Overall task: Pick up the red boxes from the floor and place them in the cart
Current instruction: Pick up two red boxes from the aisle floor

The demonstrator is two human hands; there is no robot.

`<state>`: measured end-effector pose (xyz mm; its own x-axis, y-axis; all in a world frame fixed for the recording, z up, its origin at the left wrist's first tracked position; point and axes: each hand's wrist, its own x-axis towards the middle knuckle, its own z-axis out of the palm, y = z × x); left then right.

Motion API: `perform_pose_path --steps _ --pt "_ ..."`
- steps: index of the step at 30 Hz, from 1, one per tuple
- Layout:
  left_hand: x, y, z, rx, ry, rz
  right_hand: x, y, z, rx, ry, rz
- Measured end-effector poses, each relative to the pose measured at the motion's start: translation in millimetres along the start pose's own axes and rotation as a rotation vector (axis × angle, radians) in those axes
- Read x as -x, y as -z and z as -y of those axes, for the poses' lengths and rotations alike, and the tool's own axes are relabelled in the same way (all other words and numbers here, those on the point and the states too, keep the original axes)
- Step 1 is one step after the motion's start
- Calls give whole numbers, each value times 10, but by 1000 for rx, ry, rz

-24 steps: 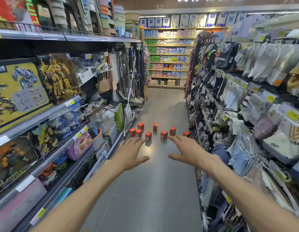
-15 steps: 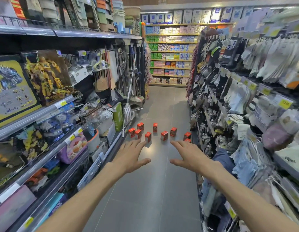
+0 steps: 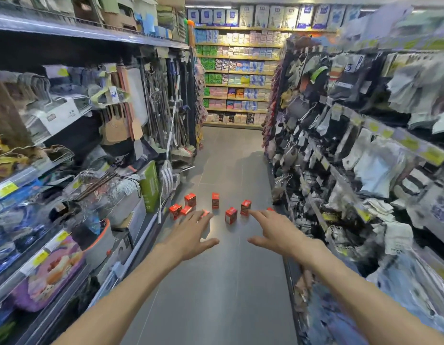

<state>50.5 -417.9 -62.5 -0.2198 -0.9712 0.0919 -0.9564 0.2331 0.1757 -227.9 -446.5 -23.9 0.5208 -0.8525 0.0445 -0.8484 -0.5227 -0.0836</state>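
Several small red boxes [image 3: 231,215] stand scattered on the grey aisle floor ahead of me, between the two shelf rows. One red box [image 3: 190,199] stands further left, another [image 3: 245,207] just past my right fingertips. My left hand [image 3: 191,235] is stretched forward, palm down, fingers spread, holding nothing, and its fingertips overlap one box in the picture. My right hand [image 3: 273,232] is also stretched out and spread, with nothing in it. Both hands are above the floor, short of the boxes. No cart is in view.
Shelves [image 3: 66,150] with toys, brooms and household goods line the left side. Racks of hanging socks and packets [image 3: 352,145] line the right. A green carton [image 3: 149,185] stands at the left shelf foot. More stocked shelves [image 3: 238,70] close the aisle's far end.
The view has moved forward along the aisle, so the boxes look nearer and larger. Both hands stay outstretched and spread, now reaching closer to the boxes.
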Motion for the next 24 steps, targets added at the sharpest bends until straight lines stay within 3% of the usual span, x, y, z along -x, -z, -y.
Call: perform_pose_path --steps 11,24 --pt "-2093 -335 1008 30 -7 45 -2171 -271 -1014 -25 -29 51" --pt "-4742 -1163 2243 20 153 158 -5288 -1097 -2541 -115 -15 181"
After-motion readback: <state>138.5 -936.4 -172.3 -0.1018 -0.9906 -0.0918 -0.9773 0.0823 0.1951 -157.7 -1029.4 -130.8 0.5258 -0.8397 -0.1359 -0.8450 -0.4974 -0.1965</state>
